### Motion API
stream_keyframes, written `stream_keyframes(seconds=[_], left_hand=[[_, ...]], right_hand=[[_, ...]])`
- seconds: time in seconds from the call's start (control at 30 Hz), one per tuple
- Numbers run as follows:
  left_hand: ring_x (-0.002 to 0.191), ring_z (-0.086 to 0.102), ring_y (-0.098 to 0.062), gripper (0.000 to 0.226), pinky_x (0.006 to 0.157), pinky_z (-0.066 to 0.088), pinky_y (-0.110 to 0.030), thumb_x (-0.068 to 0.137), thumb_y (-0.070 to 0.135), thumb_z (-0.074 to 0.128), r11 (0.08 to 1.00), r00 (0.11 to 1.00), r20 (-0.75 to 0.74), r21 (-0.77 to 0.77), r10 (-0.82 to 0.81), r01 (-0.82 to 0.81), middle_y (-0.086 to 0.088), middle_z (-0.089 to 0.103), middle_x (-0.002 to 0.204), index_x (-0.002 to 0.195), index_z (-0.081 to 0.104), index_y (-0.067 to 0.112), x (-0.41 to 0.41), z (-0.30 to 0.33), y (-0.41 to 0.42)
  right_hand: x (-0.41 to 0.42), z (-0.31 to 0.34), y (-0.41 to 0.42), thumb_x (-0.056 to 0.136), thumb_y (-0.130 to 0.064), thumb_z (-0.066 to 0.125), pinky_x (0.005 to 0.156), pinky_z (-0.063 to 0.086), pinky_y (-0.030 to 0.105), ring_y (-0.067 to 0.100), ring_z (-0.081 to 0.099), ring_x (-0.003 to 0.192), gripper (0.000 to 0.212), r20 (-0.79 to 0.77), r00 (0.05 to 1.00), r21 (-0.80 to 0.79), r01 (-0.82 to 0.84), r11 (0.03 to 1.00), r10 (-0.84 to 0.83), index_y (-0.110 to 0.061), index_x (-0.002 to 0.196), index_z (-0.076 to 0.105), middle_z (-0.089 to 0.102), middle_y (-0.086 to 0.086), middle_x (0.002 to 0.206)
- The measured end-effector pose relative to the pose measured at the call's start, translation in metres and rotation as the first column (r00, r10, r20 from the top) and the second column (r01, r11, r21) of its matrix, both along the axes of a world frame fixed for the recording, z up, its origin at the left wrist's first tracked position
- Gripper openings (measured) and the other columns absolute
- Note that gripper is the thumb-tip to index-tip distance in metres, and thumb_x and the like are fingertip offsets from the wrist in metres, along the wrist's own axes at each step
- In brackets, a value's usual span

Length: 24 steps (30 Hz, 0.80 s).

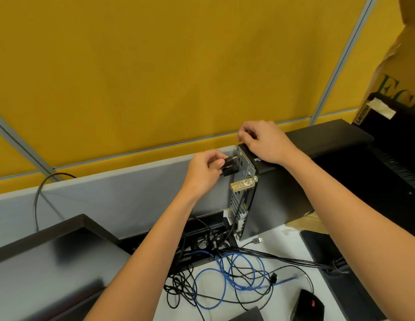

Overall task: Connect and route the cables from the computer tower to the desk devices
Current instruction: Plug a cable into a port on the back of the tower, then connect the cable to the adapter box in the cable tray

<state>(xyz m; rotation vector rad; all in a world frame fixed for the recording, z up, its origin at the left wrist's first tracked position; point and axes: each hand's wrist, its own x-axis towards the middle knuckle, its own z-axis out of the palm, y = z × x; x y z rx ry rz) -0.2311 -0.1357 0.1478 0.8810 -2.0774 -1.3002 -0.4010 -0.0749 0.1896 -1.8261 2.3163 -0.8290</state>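
Slim computer tower (273,193) stands upright on the white desk (292,249), rear panel (242,181) turned toward the left hand. Left hand (203,171) pinches a black power plug (299,166) between thumb and curled fingers; correction, plug sits at (68,166)... disregard.Field note, restated cleanly:

Slim computer tower (273,193) stands upright on the white desk (292,249), its rear panel (242,181) facing the left hand. The left hand (203,171) pinches a black power plug (229,166) between thumb and curled fingers. The plug's long axis runs toward 3 o'clock, its nose just beside the top of the rear panel; whether it is touching or seated, I cannot tell. The socket lies at 3 o'clock from the fingertips, so the left hand is the nearer one for the push. The right hand (265,141) rests on the tower's top rear corner, fingers curled over the edge, likely bracing it. A gold cable lock (243,183) hangs at 5 o'clock from the plug. Loose black cables (283,257) and a blue network cable (222,276) lie tangled on the desk at 6 o'clock, unrouted.
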Motion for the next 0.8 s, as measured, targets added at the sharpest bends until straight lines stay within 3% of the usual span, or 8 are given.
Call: stream_keyframes(seconds=[0.13, 0.27, 0.4, 0.6, 0.7, 0.8], left_hand=[[0.071, 0.053, -0.009, 0.023, 0.07, 0.043, -0.026, 0.095, 0.001, 0.05, 0.991, 0.998, 0.07, -0.136, -0.002, 0.011, 0.005, 0.061, 0.079, 0.091, 0.071, 0.011, -0.007, -0.003, 0.002], [0.088, 0.049, -0.018, 0.019, 0.077, 0.037, -0.023, 0.098, 0.007, 0.046, 0.945, 0.991, 0.127, -0.319, -0.03, 0.069, -0.003, 0.049, 0.1, 0.101, 0.065, 0.005, -0.007, -0.003, 0.004], [0.089, 0.047, -0.026, 0.02, 0.082, 0.04, -0.036, 0.101, 0.018, 0.043, 0.865, 0.975, 0.209, -0.474, -0.075, 0.168, -0.003, 0.039, 0.103, 0.103, 0.056, 0.004, -0.005, -0.008, 0.01], [0.082, 0.042, -0.016, 0.01, 0.071, 0.028, -0.013, 0.093, 0.002, 0.055, 0.887, 0.99, 0.139, -0.453, -0.035, 0.095, -0.005, 0.044, 0.092, 0.099, 0.061, -0.003, -0.011, -0.005, 0.004], [0.073, 0.039, -0.009, 0.007, 0.068, 0.033, -0.008, 0.092, -0.003, 0.054, 0.878, 0.991, 0.135, -0.471, -0.028, 0.088, -0.006, 0.043, 0.089, 0.094, 0.061, -0.005, -0.014, -0.004, 0.008], [0.075, 0.04, -0.015, 0.005, 0.065, 0.029, -0.016, 0.09, -0.002, 0.057, 0.865, 0.992, 0.125, -0.5, 0.014, 0.051, -0.006, 0.043, 0.087, 0.091, 0.061, -0.004, -0.019, -0.007, 0.009]], right_hand=[[0.0, 0.001, 0.001, 0.098, -0.024, 0.046, 0.056, 0.036, 0.031, 0.007, 0.046, 0.058, 0.021, -0.026, 0.999, 0.009, 0.024, 1.0, -0.024, -0.021, 0.087, 0.064, 0.051, -0.012, 0.063], [0.005, 0.003, 0.001, 0.098, -0.023, 0.045, 0.059, 0.039, 0.033, 0.007, 0.045, 0.058, 0.022, -0.044, 0.998, 0.016, 0.038, 0.999, -0.037, -0.019, 0.088, 0.065, 0.049, -0.011, 0.061], [0.006, 0.004, 0.001, 0.098, -0.023, 0.045, 0.058, 0.039, 0.033, 0.009, 0.045, 0.058, 0.022, -0.052, 0.998, 0.017, 0.047, 0.999, -0.046, -0.018, 0.087, 0.064, 0.049, -0.011, 0.061], [0.007, 0.002, 0.001, 0.097, -0.022, 0.043, 0.054, 0.036, 0.032, 0.011, 0.046, 0.056, 0.023, -0.066, 0.997, 0.02, 0.05, 0.999, -0.049, -0.019, 0.086, 0.064, 0.05, -0.011, 0.062], [0.007, 0.001, -0.002, 0.097, -0.022, 0.043, 0.055, 0.033, 0.031, 0.017, 0.047, 0.059, 0.022, -0.082, 0.995, 0.03, 0.061, 0.998, -0.058, -0.02, 0.087, 0.063, 0.053, -0.007, 0.066], [0.007, 0.001, -0.003, 0.097, -0.022, 0.043, 0.055, 0.033, 0.031, 0.019, 0.049, 0.063, 0.022, -0.066, 0.996, 0.031, 0.054, 0.998, -0.051, -0.021, 0.087, 0.063, 0.054, -0.006, 0.068]])
